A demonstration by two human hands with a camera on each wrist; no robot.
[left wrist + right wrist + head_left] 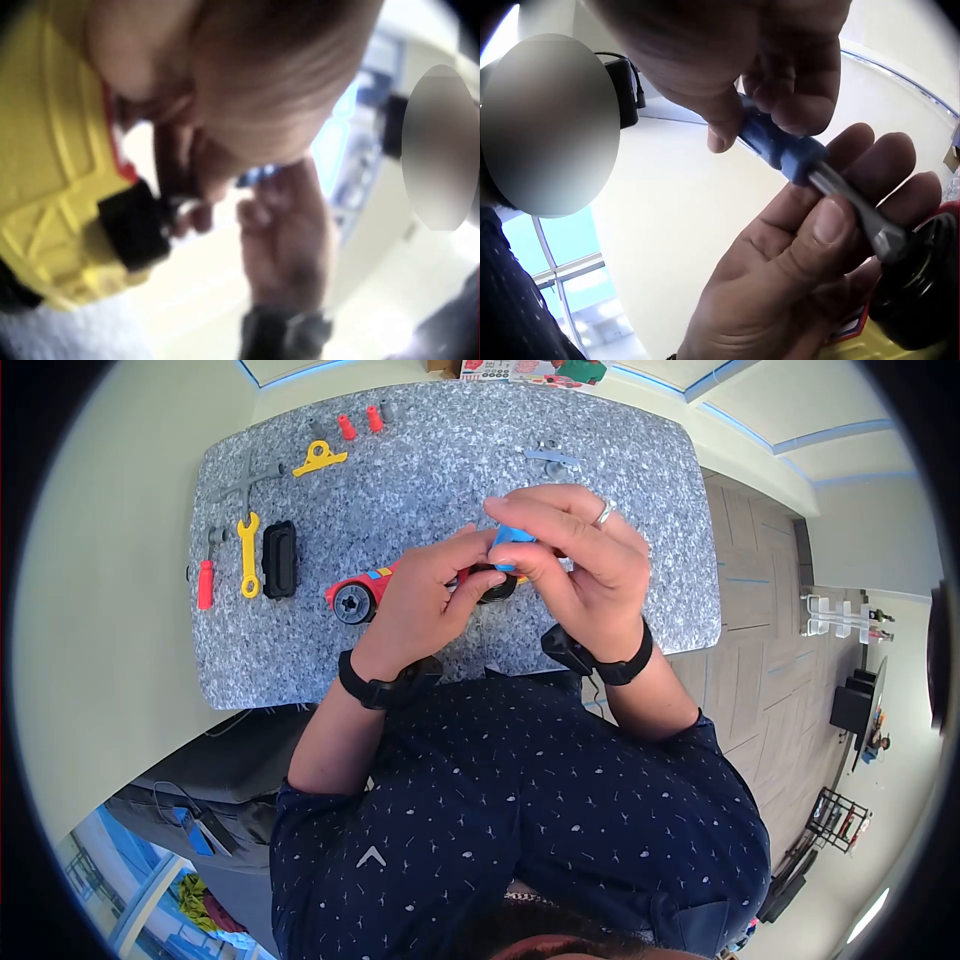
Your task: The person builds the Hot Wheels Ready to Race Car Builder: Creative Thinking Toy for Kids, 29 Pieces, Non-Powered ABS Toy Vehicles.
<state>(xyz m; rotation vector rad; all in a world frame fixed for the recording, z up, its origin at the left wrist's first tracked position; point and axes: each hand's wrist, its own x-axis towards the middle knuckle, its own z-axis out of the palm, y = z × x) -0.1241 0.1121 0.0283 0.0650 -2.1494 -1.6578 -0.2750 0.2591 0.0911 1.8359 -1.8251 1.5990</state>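
A blue screwdriver handle (769,142) is pinched between the thumb and fingers of the right hand (590,560). Its grey shaft (855,204) runs past the left thumb, with the tip at a black wheel (919,300) of the toy car. The left hand (425,595) has its thumb and fingers around the shaft, beside the wheel. Red bodywork and another wheel (354,603) show to the left of that hand in the head view. The car's yellow underside (52,150) fills the left of the left wrist view. The hands hide much of the car.
At the left of the speckled table (420,450) lie a yellow wrench (249,556), a black tray (280,560), a red-handled tool (206,584) and a grey cross-shaped piece. Farther back are a yellow part (320,458), red pieces (375,419) and a grey-blue part (553,458).
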